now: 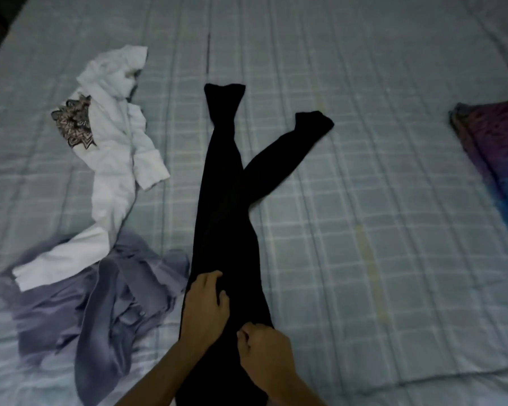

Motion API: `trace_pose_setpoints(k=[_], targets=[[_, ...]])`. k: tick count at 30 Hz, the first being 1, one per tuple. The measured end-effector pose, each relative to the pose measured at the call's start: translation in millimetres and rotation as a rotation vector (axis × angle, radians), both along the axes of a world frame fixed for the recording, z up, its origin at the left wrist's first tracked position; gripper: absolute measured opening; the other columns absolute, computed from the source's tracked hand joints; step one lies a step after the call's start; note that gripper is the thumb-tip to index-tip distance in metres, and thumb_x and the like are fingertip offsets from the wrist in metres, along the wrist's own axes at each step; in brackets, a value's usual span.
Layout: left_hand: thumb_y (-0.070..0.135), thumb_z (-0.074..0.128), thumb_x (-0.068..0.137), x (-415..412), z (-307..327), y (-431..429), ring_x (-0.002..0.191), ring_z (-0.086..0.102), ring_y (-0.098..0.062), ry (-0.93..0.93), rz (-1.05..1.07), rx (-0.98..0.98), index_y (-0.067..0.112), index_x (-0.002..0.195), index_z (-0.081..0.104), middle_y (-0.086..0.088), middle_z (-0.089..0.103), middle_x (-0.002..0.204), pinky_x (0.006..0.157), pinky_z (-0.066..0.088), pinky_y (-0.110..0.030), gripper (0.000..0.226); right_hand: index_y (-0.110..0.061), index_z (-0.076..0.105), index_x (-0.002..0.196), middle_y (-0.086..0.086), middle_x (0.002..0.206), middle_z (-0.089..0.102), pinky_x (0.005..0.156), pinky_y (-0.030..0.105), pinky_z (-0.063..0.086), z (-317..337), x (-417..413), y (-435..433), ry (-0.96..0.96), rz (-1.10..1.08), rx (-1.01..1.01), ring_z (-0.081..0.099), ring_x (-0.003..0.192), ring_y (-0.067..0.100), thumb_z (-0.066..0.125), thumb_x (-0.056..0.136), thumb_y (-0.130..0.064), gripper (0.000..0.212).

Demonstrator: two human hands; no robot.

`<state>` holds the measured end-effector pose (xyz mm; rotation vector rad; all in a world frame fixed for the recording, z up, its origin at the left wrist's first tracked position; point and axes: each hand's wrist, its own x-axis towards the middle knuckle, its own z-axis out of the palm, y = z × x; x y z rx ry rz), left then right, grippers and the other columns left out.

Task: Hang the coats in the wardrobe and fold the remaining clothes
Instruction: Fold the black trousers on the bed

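Observation:
Black trousers (223, 206) lie lengthwise on the bed, one leg straight up the middle, the other leg splayed out to the right. My left hand (207, 303) rests on the trousers near the waist, fingers curled into the cloth. Just right of it, my right hand (264, 356) pinches the fabric with bent fingers. A white shirt (115, 159) with a patterned patch sprawls crumpled to the left. Below it a grey-purple garment (106, 312) lies bunched up.
The bed is covered by a pale blue checked sheet (379, 230). A purple and blue pillow (493, 153) lies at the right edge. The sheet's near edge runs along the lower right, and dark floor shows at the top left corner.

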<state>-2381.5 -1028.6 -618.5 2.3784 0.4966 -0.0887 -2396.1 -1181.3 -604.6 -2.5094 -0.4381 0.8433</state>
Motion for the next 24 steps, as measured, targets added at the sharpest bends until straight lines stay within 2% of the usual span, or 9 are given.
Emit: trace_pose_setpoints(k=[4,8,12,15,17,21,24], targets=[[0.01,0.055,0.089,79,2,-4,0.107,0.055,-0.028,0.066,-0.014,0.075,0.008,0.127,0.052,-0.014,0.055,0.124,0.091,0.042,-0.034,0.039,-0.018,0.057,0.083,-0.003,0.077,0.054,0.067,0.029,0.042,1,71,-12,0.084,-0.09,0.018,0.05,0.071,0.011,0.031,0.096,-0.041,0.037],[0.009,0.063,0.082,153,-7,-5,0.096,0.059,-0.032,0.019,-0.118,0.192,0.005,0.126,0.053,-0.018,0.058,0.115,0.083,0.049,-0.039,0.045,-0.021,0.062,0.093,-0.002,0.089,0.066,0.076,0.029,0.049,-2,148,-19,0.115,-0.206,0.033,0.061,0.083,0.015,0.025,0.091,-0.044,0.043],[0.02,0.074,0.071,224,-22,-17,0.107,0.057,-0.034,0.014,-0.318,0.36,0.008,0.127,0.053,-0.019,0.056,0.123,0.089,0.05,-0.046,0.061,-0.026,0.063,0.094,-0.006,0.088,0.067,0.071,0.025,0.046,-9,219,-18,0.116,-0.337,0.017,0.062,0.08,0.011,0.037,0.098,-0.033,0.028],[0.031,0.083,0.053,276,-45,-35,0.113,0.056,-0.035,0.017,-0.452,0.442,0.013,0.127,0.056,-0.018,0.057,0.125,0.091,0.047,-0.049,0.08,-0.026,0.063,0.09,-0.006,0.086,0.067,0.071,0.028,0.048,-21,263,-16,0.105,-0.45,0.032,0.061,0.078,0.012,0.038,0.096,-0.03,0.027],[0.039,0.084,0.049,309,-63,-49,0.116,0.055,-0.036,0.018,-0.518,0.486,0.013,0.129,0.056,-0.02,0.056,0.128,0.093,0.045,-0.051,0.088,-0.026,0.061,0.089,-0.004,0.083,0.066,0.071,0.031,0.049,-30,285,-17,0.084,-0.519,0.023,0.061,0.076,0.014,0.037,0.097,-0.032,0.026],[0.059,0.072,0.058,375,-89,-69,0.122,0.051,-0.034,0.023,-0.438,0.468,0.011,0.135,0.049,-0.018,0.053,0.133,0.097,0.042,-0.051,0.093,-0.035,0.057,0.105,-0.006,0.091,0.068,0.068,0.026,0.042,-50,320,-20,0.039,-0.611,-0.02,0.063,0.085,0.014,0.037,0.098,-0.036,0.021],[0.053,0.073,0.061,418,-90,-76,0.121,0.052,-0.033,0.037,-0.345,0.421,0.01,0.135,0.048,-0.018,0.053,0.132,0.099,0.041,-0.049,0.089,-0.035,0.057,0.109,-0.008,0.097,0.067,0.071,0.025,0.041,-57,346,-13,0.019,-0.647,-0.028,0.062,0.089,0.013,0.039,0.097,-0.035,0.022]])
